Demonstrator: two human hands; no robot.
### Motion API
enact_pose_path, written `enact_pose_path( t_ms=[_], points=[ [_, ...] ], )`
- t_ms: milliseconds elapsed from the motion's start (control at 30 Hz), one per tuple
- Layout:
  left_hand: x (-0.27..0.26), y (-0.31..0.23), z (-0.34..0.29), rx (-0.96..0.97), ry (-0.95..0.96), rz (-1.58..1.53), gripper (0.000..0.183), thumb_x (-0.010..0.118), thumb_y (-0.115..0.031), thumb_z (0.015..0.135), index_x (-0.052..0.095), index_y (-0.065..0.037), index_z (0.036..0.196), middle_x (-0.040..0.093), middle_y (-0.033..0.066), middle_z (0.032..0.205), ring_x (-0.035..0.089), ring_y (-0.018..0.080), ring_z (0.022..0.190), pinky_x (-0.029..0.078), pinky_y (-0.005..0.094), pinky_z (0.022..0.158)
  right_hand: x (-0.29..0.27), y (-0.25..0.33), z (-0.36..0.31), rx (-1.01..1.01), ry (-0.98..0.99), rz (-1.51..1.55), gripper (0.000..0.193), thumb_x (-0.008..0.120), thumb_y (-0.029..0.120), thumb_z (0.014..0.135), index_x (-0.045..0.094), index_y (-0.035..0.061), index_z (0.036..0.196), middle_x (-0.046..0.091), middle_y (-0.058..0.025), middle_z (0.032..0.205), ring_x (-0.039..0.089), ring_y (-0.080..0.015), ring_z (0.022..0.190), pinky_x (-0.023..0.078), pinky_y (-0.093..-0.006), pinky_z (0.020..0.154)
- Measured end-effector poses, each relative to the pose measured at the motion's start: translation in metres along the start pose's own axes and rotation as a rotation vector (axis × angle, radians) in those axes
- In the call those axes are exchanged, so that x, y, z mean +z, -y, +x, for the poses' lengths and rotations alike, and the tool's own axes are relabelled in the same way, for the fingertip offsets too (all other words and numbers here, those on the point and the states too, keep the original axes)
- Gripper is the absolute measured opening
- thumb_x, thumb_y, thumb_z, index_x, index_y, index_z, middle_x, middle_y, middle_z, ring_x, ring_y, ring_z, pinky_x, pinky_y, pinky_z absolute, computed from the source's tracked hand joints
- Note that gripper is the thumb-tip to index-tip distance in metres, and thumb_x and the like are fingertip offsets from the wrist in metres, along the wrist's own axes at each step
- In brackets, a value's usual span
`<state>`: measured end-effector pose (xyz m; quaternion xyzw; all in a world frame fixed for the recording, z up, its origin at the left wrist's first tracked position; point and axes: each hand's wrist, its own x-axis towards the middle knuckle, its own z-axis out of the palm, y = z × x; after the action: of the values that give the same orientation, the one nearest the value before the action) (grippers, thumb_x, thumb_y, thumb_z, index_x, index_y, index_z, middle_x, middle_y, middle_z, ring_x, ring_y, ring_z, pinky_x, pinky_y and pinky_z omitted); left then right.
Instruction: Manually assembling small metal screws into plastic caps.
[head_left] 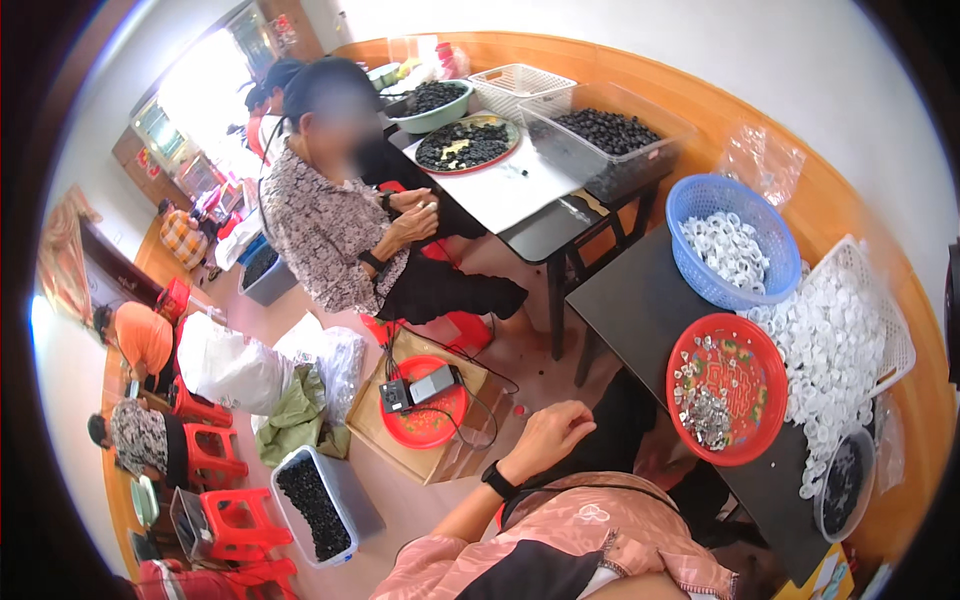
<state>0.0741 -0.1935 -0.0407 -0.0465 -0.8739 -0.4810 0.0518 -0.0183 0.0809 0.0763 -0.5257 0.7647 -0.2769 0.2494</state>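
My left hand (550,438) is raised over my lap, a dark band round its wrist. Its fingers curl inward and press together, and whatever lies inside them, if anything, is hidden. My right hand does not show. To the right of my left hand, apart from it, a red patterned tray (758,350) lies on the dark table (625,290). Small shiny metal pieces (707,415) are heaped in it. Beyond stands a blue basket (690,280) with white ring-like pieces (725,250). A large pile of similar white pieces (815,350) spreads beside the tray.
A clear bowl of dark pieces (845,485) sits at the table's near end. Opposite me a person (335,210) sits by another table with a tray of black parts (465,145). A cardboard box (465,460) carries a red tray with devices; a bin (320,500) holds black pieces.
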Motion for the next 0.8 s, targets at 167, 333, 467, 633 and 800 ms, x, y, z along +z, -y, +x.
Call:
enact_pose_path(
  t_ms=[167, 333, 467, 633, 800],
  points=[
    [0.004, -0.022, 0.043, 0.259, -0.184, 0.12, 0.011, 0.064, -0.008, 0.082, 0.06, -0.004, 0.092, 0.06, 0.0128, 0.088, 0.06, 0.0313, 0.081, 0.048, 0.0382, 0.069, 0.027, 0.001, -0.025, 0.119, -0.123, 0.028, 0.014, 0.059, 0.011, 0.086, 0.065, -0.0003, 0.092, 0.062, -0.0058, 0.073, 0.06, -0.0152, 0.07, 0.049, -0.0282, 0.065],
    [0.014, -0.03, 0.079, 0.221, -0.364, 0.065, 0.012, 0.06, -0.004, 0.087, 0.063, -0.001, 0.098, 0.063, 0.0099, 0.09, 0.06, 0.0214, 0.08, 0.049, 0.0319, 0.072, 0.098, 0.042, -0.108, 0.558, -0.433, 0.123, 0.015, 0.059, 0.012, 0.086, 0.065, 0.0001, 0.093, 0.062, -0.0058, 0.073, 0.06, -0.0157, 0.069, 0.049, -0.0286, 0.066],
    [0.03, -0.024, 0.111, 0.219, -0.423, -0.084, 0.015, 0.056, -0.009, 0.093, 0.06, 0.004, 0.1, 0.06, 0.0076, 0.091, 0.055, 0.0151, 0.081, 0.047, 0.0286, 0.074, 0.148, 0.088, -0.15, 0.873, -0.682, 0.144, 0.016, 0.06, 0.013, 0.086, 0.065, 0.0004, 0.094, 0.062, -0.0058, 0.073, 0.06, -0.0161, 0.068, 0.049, -0.0289, 0.066],
    [0.059, -0.023, 0.149, 0.101, -0.306, -0.273, 0.023, 0.054, -0.02, 0.096, 0.057, 0.002, 0.097, 0.055, 0.0045, 0.083, 0.048, 0.0122, 0.071, 0.041, 0.0263, 0.066, 0.167, 0.108, -0.18, 1.009, -0.782, 0.101, 0.016, 0.061, 0.014, 0.086, 0.065, 0.0008, 0.094, 0.062, -0.0059, 0.073, 0.06, -0.0167, 0.068, 0.049, -0.0293, 0.067],
    [0.077, -0.012, 0.164, 0.1, -0.224, -0.234, 0.025, 0.056, -0.022, 0.095, 0.057, 0.002, 0.097, 0.055, 0.0043, 0.082, 0.049, 0.0116, 0.069, 0.042, 0.0253, 0.064, 0.157, 0.086, -0.223, 1.018, -0.745, 0.025, 0.017, 0.061, 0.015, 0.086, 0.065, 0.0012, 0.095, 0.062, -0.006, 0.073, 0.06, -0.0172, 0.067, 0.049, -0.0296, 0.067]
  ],
)
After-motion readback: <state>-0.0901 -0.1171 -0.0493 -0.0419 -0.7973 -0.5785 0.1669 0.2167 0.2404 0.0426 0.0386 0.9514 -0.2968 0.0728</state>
